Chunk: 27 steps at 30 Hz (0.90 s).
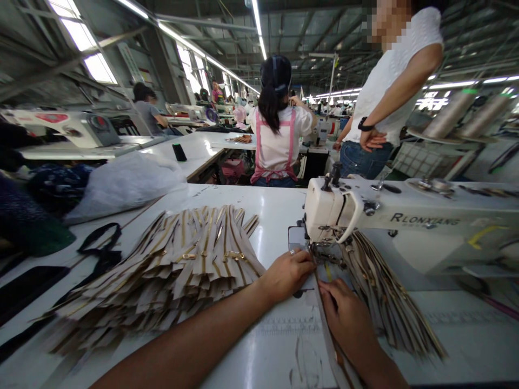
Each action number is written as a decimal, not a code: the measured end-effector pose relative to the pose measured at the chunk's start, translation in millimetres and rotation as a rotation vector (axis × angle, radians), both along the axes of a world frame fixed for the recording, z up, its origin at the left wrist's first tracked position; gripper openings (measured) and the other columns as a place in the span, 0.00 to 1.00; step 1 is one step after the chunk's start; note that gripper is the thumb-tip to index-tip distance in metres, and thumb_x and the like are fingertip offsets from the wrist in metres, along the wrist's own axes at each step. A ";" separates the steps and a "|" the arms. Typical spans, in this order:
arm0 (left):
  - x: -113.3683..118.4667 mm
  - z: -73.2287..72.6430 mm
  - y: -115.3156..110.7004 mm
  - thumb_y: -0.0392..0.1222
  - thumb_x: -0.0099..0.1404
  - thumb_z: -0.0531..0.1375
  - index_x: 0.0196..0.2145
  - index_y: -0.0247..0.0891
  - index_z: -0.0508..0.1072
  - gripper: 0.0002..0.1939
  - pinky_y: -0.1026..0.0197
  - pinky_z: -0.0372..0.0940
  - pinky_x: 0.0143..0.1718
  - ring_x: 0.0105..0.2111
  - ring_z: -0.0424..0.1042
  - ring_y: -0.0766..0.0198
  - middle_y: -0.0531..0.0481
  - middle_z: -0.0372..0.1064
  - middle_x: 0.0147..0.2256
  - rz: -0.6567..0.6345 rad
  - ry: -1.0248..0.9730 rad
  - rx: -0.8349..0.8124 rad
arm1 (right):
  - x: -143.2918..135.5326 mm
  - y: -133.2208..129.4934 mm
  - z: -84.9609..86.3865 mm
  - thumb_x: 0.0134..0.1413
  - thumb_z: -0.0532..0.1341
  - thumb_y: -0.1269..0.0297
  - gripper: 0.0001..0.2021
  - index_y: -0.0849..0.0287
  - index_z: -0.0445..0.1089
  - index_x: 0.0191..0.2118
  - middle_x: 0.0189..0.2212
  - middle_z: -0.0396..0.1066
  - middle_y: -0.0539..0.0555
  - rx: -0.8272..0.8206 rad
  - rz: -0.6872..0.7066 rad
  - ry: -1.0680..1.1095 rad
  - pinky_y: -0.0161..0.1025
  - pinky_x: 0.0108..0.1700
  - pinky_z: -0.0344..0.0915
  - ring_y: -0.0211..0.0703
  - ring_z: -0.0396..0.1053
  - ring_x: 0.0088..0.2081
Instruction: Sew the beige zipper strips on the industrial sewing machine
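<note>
A white sewing machine [381, 216] stands on the right of the white table. My left hand [290, 274] is beside its needle area, fingers closed on the upper end of a grey zipper strip [329, 337]. Lower down the same strip, my right hand [343, 313] pinches its right edge. The strip runs from under the machine head toward the table's front edge. To the left lies a large pile of grey zippers [203, 259] with gold teeth and pulls. Another bundle of zippers [385, 292] lies right of my right hand, partly under the machine arm.
White plastic bag [125, 181] and black straps [99, 243] lie at the left. A black thread cone [179, 152] stands on the table behind. A person in a pink apron [278, 135] sits ahead; a person in a white top [389, 86] stands at the right. Thread spools [450, 116] are behind the machine.
</note>
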<state>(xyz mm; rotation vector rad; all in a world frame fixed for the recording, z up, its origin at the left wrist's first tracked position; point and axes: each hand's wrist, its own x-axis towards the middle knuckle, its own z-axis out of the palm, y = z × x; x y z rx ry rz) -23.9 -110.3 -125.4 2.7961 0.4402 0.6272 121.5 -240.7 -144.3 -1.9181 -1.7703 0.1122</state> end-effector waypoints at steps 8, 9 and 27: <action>1.7 1.8 -2.2 0.38 0.71 0.51 0.42 0.36 0.74 0.12 0.57 0.68 0.42 0.39 0.68 0.59 0.44 0.68 0.38 0.093 -0.015 0.045 | -3.0 22.7 24.3 0.63 0.50 0.70 0.15 0.57 0.73 0.47 0.41 0.76 0.55 -0.189 -0.040 -0.083 0.39 0.41 0.68 0.45 0.75 0.41; 1.7 1.9 -2.5 0.38 0.71 0.51 0.42 0.36 0.74 0.12 0.57 0.67 0.42 0.39 0.68 0.59 0.44 0.68 0.38 0.104 -0.012 0.056 | -2.4 26.1 26.4 0.63 0.50 0.70 0.15 0.57 0.74 0.46 0.42 0.76 0.55 -0.196 -0.039 -0.079 0.39 0.42 0.67 0.46 0.75 0.42; 0.8 4.1 -2.6 0.37 0.70 0.52 0.44 0.35 0.75 0.12 0.54 0.67 0.45 0.42 0.66 0.56 0.44 0.67 0.38 0.161 0.002 0.000 | 0.5 45.8 21.4 0.63 0.51 0.66 0.16 0.53 0.73 0.49 0.40 0.79 0.53 -0.130 -0.099 -0.073 0.38 0.40 0.68 0.47 0.77 0.40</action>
